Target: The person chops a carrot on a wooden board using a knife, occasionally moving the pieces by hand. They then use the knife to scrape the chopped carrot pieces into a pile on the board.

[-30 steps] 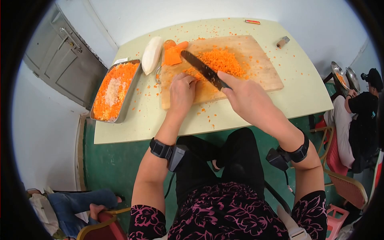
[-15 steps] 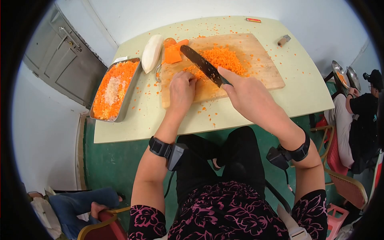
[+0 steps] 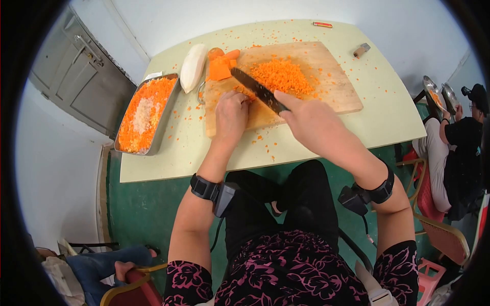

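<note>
My right hand (image 3: pixel 312 118) is closed round the handle of a dark-bladed knife (image 3: pixel 255 87), whose blade slants to the upper left over the wooden cutting board (image 3: pixel 334 81). Bits of carrot cling to the blade. At the board's left part, my left hand (image 3: pixel 232 115) has its fingers curled down on a carrot piece (image 3: pixel 247 93) close beside the blade, mostly hidden under the fingertips. Beyond the knife lies a heap of diced carrot (image 3: pixel 283 75). Larger carrot chunks (image 3: pixel 220 68) rest at the board's upper left corner.
A metal tray (image 3: pixel 162 127) of diced carrot with paler bits stands at the table's left. Beside the board lies a peeled white radish (image 3: pixel 193 69). A red packet (image 3: pixel 322 24) and a small brown-and-grey object (image 3: pixel 361 50) lie farther back. Another person (image 3: pixel 462 137) sits at right.
The knife blade has dropped slightly toward the board, and my right hand has shifted a little left and down with it. My left hand stays nearly in place.
</note>
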### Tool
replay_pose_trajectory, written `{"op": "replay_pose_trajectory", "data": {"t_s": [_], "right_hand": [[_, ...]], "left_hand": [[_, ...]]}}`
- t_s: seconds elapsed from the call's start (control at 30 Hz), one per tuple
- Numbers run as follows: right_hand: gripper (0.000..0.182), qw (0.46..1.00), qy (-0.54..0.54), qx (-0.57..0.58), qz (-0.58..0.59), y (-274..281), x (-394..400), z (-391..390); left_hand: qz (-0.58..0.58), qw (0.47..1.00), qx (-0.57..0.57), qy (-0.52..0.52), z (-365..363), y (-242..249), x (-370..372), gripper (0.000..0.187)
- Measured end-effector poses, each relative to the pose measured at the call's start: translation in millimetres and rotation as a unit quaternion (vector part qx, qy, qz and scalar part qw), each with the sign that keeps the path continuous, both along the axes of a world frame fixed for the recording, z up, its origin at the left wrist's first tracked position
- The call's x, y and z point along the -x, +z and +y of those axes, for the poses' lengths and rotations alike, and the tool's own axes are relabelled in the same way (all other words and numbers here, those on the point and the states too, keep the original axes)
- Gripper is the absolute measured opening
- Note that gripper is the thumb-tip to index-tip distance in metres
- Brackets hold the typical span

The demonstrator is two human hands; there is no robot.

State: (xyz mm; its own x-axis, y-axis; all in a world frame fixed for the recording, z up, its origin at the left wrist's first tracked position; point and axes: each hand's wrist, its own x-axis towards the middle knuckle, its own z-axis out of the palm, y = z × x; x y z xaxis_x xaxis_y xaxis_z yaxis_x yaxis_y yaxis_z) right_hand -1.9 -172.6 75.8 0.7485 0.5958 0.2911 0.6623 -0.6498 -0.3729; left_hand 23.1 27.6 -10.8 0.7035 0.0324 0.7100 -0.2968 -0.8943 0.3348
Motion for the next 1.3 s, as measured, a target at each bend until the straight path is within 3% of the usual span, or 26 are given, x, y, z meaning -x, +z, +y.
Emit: {"op": "replay_pose_trajectory", "data": {"t_s": [0.23,0.33,0.53,0.73,0.83,0.93,1.3], "right_hand": [[0.039,0.999,-0.004,0.050,-0.004,-5.5,0.2,2.4],[0.040,1.000,-0.010,-0.018,-0.004,3.2,-0.3,0.8],[0.040,0.999,0.002,0.043,-0.014,-7.2,-0.3,5.4],[0.038,0.999,-0.006,-0.039,0.010,-4.2,0.4,8.4],[0.038,1.000,-0.003,0.031,0.003,-11.4,0.1,10.6],[0.039,0.999,-0.002,-0.047,-0.004,-2.9,-1.1,7.8],[0.039,1.000,0.010,0.005,-0.019,-2.0,2.4,9.1]], "left_hand": [[0.006,1.000,0.002,-0.001,1.7,-0.8,-0.9,0.005],[0.005,1.000,0.001,-0.005,3.5,-0.7,0.1,0.006],[0.015,1.000,0.005,-0.005,3.8,1.2,0.4,0.007],[0.022,1.000,0.013,-0.002,2.8,-1.3,0.2,0.006],[0.023,1.000,0.007,0.000,4.3,0.3,-0.5,0.006],[0.022,1.000,0.014,-0.001,3.3,0.0,0.5,0.006],[0.024,0.999,0.023,0.013,1.6,-0.6,1.4,0.006]]}}
